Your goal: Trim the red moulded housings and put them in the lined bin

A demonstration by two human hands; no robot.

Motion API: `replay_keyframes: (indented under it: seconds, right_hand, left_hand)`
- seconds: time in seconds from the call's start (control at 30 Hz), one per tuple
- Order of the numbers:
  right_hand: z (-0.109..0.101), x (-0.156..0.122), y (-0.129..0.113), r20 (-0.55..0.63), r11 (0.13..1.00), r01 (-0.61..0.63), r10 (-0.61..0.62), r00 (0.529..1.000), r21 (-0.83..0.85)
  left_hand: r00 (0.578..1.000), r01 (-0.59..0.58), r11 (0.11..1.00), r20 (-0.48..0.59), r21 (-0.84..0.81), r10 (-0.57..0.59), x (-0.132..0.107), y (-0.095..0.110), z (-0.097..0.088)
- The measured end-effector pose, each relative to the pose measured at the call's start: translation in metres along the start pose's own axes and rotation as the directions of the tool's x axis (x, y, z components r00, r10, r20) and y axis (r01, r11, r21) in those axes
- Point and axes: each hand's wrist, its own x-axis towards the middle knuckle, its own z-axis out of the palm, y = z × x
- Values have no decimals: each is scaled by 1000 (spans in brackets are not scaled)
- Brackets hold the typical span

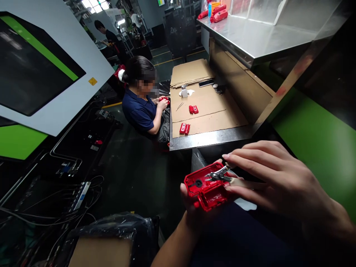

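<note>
My left hand holds a red plastic housing from below, its hollow inside facing up. A round black piece shows in the housing's upper compartment. In my right hand are small cutting pliers, gripped by their handles between thumb and fingers. The pliers' jaws point left and lie over the housing's inside. I cannot tell whether the jaws touch the plastic. The fingers under the housing are mostly hidden.
Red parts, tweezers and a small white bottle rest on the cardboard-covered table. A seated co-worker handles a red part. A steel shelf overhangs at right; a bagged carton stands lower left.
</note>
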Motion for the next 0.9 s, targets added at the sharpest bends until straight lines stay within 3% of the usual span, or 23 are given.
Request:
replay_keyframes:
  seconds: [0.27,0.33,0.4,0.43,0.47,0.5,0.53,0.6,0.67,0.77,0.83,0.9]
  right_hand:
    - [-5,-5,0,-21,999,-33,33,999,-10]
    - [-8,-12,5,-53,992,-119,121,991,45]
    - [-4,-30,17,-22,910,-354,367,930,217]
    - [3,-44,26,55,787,-524,537,842,327]
    - [13,-60,36,166,609,-679,682,712,410]
    - [27,-79,47,322,336,-821,799,508,461]
    - [44,-100,58,394,190,-872,834,386,451]
    - [86,-143,76,477,-12,-903,852,216,430]
    - [130,-183,85,613,-266,-880,790,36,394]
    - [188,-227,85,748,-574,-723,653,-122,384]
    - [216,-243,84,784,-705,-584,595,-179,402]
    - [237,-251,88,784,-778,-443,578,-229,444]
  left_hand:
    - [998,-17,999,54,-32,19,3,-2,0]
    - [997,13,999,77,38,-16,3,1,-12]
    - [989,106,972,83,210,-125,4,4,-38]
    - [979,166,934,63,316,-196,4,4,-56]
    - [971,209,895,21,394,-236,4,3,-77]
    - [966,242,861,-25,448,-258,3,0,-100]
    - [964,258,835,-79,486,-252,2,-3,-123]
    - [956,291,781,-193,553,-220,-3,-11,-162]
    - [932,363,674,-254,643,-259,-8,-18,-187]
    - [902,399,406,-272,822,-336,-6,-26,-196]
    - [895,334,202,-243,921,-374,6,-34,-191]
    - [871,238,35,-197,971,-450,28,-48,-189]
